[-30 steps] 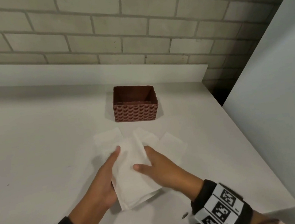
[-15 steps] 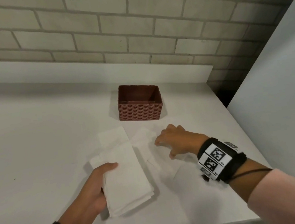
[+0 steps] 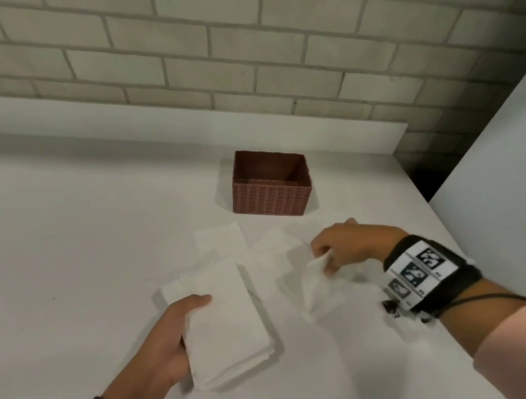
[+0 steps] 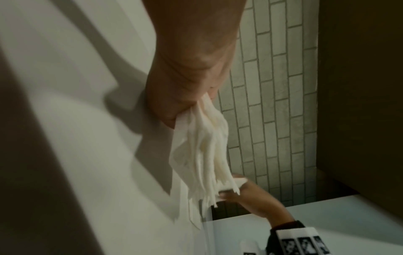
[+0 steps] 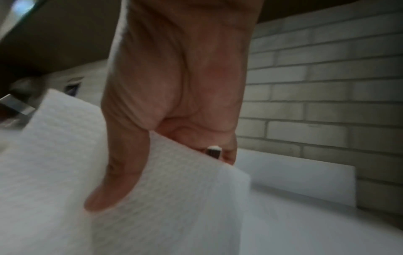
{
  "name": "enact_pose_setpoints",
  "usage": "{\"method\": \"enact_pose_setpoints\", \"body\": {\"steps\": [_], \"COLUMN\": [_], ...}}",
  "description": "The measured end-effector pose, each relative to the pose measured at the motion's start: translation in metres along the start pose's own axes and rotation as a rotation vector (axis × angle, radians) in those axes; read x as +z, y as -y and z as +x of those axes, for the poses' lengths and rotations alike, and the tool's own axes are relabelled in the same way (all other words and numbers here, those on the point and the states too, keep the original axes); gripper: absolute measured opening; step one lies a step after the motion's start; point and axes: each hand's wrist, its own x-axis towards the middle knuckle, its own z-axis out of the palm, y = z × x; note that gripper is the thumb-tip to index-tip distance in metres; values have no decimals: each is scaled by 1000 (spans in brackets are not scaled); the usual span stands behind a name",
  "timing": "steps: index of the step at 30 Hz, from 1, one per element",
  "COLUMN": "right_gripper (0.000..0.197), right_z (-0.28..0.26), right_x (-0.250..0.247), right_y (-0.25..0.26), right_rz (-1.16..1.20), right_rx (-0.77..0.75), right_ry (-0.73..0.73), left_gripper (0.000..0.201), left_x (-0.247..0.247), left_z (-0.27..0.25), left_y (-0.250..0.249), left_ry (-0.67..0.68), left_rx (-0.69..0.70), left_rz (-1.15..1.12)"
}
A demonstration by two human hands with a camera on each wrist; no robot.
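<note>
A stack of white paper napkins [image 3: 227, 323] is held just above the white table [image 3: 63, 257] by my left hand [image 3: 172, 336], thumb on top and fingers under it. The left wrist view shows that stack [image 4: 205, 155] hanging edge-on from my left hand [image 4: 187, 96]. To the right, my right hand [image 3: 344, 249] pinches a single napkin [image 3: 322, 288] by its upper edge and lifts it off the table. In the right wrist view my thumb lies across that napkin [image 5: 152, 198]. More napkins [image 3: 223, 240] lie flat between my hands and a brown woven basket [image 3: 270, 188].
The basket stands open and empty at the back of the table, near a low white backboard and a brick wall [image 3: 237, 53]. A white panel [image 3: 502, 186] rises along the table's right edge. The near table edge runs just under my wrists.
My right hand left the stack, reached right to a loose napkin and has now pinched and lifted it. My left hand keeps hold of the stack.
</note>
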Motion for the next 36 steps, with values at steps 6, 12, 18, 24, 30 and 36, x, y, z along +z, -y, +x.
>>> {"method": "enact_pose_setpoints", "body": {"steps": [6,12,18,24,30,36], "right_gripper": [25,30,24,70,61,47], "right_z": [-6,20,19,17,12,-11], "right_x": [-11,40,47,55,53,41], "right_y": [11,26,33,44,44,26], "right_rz": [778,895,700,426,505,821], "right_rx": [74,336,408,522,493,411], "right_ry": [-203,-230,-285,-217,-207,-299], "left_gripper": [18,26,29,37,18,12], "left_x": [11,18,26,29,25,11], "left_z": [7,16,26,35,35,37], "left_y": [2,-3,-16,-28,-39,-43], "left_ry": [6,-3,-56,-63,-68,-69], "left_rx": [-15,-8,12,53,77,57], "left_rz": [7,-15,-43,-59,-16,65]}}
